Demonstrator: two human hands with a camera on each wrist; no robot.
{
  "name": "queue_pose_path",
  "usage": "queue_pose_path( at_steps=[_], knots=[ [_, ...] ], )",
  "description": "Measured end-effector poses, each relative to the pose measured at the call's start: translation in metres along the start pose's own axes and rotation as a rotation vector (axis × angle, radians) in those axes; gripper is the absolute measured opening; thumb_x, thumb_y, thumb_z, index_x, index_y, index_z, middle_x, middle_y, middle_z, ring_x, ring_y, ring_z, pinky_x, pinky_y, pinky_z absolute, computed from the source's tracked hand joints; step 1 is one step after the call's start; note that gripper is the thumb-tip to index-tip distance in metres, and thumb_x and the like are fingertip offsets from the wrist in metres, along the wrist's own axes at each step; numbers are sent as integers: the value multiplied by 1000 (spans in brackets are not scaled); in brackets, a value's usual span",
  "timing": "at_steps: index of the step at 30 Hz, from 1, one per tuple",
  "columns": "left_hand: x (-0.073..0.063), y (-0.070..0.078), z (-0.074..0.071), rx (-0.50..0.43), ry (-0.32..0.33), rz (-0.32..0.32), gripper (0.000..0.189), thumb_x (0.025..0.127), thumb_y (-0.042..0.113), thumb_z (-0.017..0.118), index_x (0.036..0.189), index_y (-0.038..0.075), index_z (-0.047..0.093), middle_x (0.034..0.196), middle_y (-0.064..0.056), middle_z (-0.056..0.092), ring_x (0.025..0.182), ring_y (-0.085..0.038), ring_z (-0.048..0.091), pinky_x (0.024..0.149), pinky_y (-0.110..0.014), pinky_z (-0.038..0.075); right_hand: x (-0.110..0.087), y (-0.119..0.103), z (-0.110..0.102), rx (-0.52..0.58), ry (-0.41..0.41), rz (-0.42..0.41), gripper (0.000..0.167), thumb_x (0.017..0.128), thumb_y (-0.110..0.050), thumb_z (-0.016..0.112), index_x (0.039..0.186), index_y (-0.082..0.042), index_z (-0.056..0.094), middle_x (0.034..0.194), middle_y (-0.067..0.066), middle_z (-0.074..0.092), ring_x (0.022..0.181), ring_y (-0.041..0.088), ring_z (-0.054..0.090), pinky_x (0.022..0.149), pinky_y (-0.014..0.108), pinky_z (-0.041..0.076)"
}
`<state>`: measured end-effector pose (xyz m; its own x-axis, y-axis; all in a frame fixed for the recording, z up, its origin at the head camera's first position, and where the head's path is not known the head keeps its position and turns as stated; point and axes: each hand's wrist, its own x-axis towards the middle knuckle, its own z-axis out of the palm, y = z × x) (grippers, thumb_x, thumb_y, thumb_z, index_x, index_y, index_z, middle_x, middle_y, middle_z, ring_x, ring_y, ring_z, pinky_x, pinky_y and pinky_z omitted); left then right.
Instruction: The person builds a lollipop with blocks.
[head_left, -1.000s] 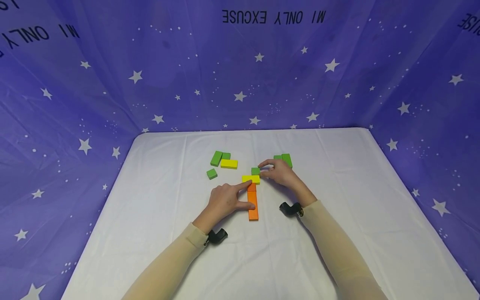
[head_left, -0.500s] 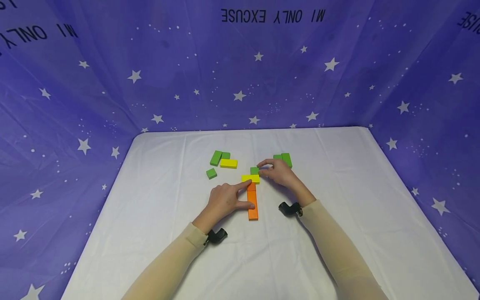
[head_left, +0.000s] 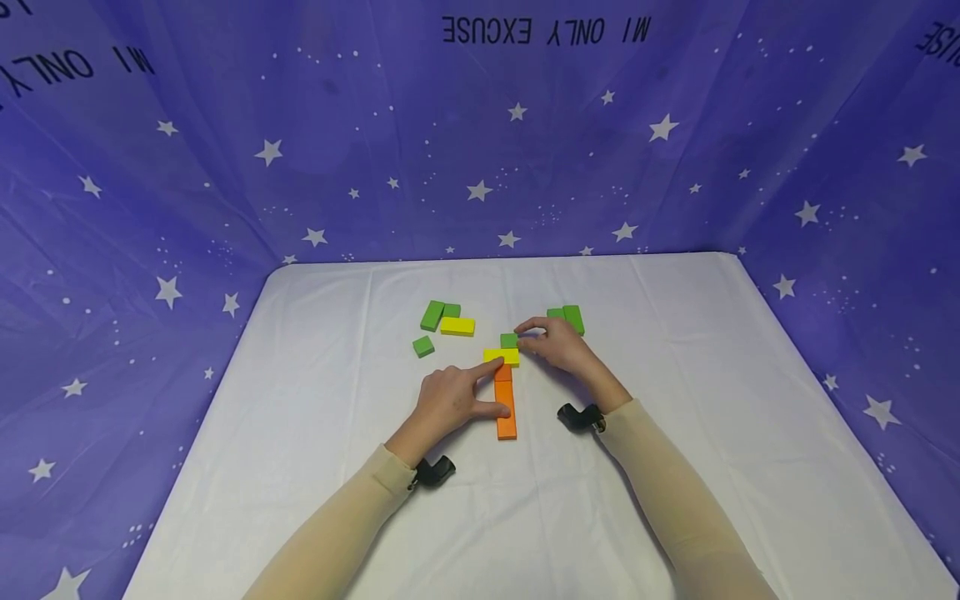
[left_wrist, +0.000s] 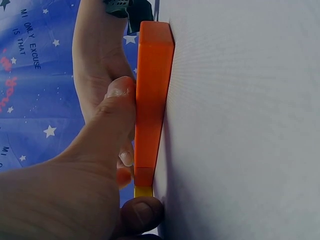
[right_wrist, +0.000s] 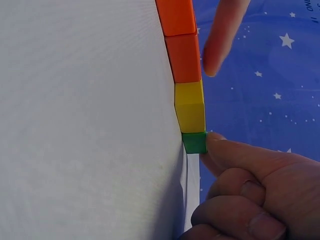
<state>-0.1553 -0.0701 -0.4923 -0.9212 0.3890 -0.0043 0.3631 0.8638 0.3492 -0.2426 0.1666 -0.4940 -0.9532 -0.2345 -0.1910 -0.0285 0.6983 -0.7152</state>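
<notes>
Two bare hands work over a row of toy blocks on a white table [head_left: 525, 533]. The right hand [head_left: 558, 343] is the nearer one to the small green block [head_left: 508, 341] at the row's far end: the block lies just left of its fingertips, pinched at its right side between bent thumb and index finger. Its top looks almost square, with no clear long axis. It appears to touch the far side of the yellow block [head_left: 512, 357], at that block's right half. The yellow block lies crosswise, its long axis running left to right. Nearer the person come a short orange block [head_left: 505, 374] and a long orange block [head_left: 507, 429], its length pointing away from the person. The left hand [head_left: 450, 393] reaches in from the left, thumb and index finger spread straight, thumb resting on the long orange block, index finger on the yellow.
</notes>
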Motion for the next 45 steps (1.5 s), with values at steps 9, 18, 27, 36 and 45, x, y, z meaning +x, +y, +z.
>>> queue_pose_path(
  at_steps=[9, 18, 27, 36, 45],
  knots=[
    [0, 0, 0, 8, -1, -7, 93, 74, 76, 81, 154, 36, 56, 57, 6, 32, 51, -14, 28, 52, -29, 22, 0, 2, -2, 11, 4, -13, 33, 99, -31, 73, 130, -19, 76, 108, 11, 68, 66, 15, 51, 58, 27, 42],
    [-1, 1, 1, 6, -10, -15, 92, 74, 76, 81, 154, 37, 57, 57, 6, 32, 51, -14, 30, 53, -29, 23, -2, 5, -12, 33, 26, 29, 36, 100, -33, 72, 133, -22, 74, 123, 13, 71, 72, 19, 58, 61, 29, 47],
    [-1, 0, 0, 2, -14, -14, 92, 74, 76, 81, 154, 38, 57, 58, 6, 33, 52, -14, 30, 53, -28, 24, -1, 11, -29, 42, 74, 40, 44, 100, -35, 71, 142, -22, 68, 119, 17, 73, 83, 23, 62, 70, 32, 47],
    [-1, 0, 0, -6, -17, -25, 90, 74, 76, 82, 153, 39, 58, 58, 5, 34, 53, -14, 31, 54, -29, 23, -1, 22, -43, 84, 136, 45, 48, 100, -32, 72, 146, -19, 65, 107, 14, 71, 74, 18, 58, 66, 31, 47],
    [1, 0, 0, -7, -19, -27, 91, 74, 76, 82, 153, 39, 57, 59, 5, 34, 53, -14, 30, 55, -29, 23, 3, 34, -47, 139, 165, 80, 49, 98, -30, 75, 145, -19, 65, 108, 18, 72, 68, 16, 59, 59, 27, 47]
  ],
)
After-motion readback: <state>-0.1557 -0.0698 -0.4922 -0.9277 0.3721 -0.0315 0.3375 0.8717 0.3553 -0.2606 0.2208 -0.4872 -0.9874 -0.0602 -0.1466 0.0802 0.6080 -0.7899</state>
